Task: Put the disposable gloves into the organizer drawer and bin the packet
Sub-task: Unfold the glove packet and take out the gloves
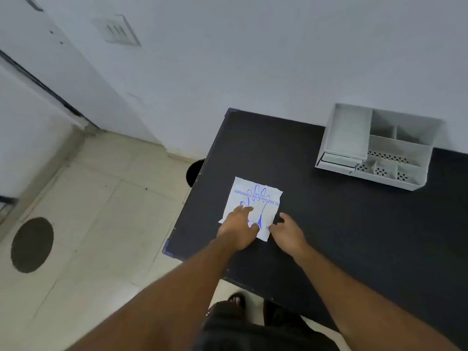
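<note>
The glove packet (255, 206) lies flat on the black table (354, 236), near its left edge. It looks unopened, so every step is left. Blue print reads "DISPOSABLE POLYETHYLENE" beside a hand drawing. The left hand (239, 230) presses on it with an open grip; the right hand (288, 233), fingers apart, touches its right edge. The white organizer (374, 148) stands well apart, its drawer (339, 160) seemingly shut.

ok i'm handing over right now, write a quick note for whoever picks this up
Left hand: flat on the glove packet, pinning it.
Right hand: at the packet's near right corner, holding nothing.
Packet lies on the black table, seemingly unopened. Organizer stands at the back right; its drawer looks shut.
Done: nothing yet.
Left: open packet, put gloves in drawer, bin packet.
</note>
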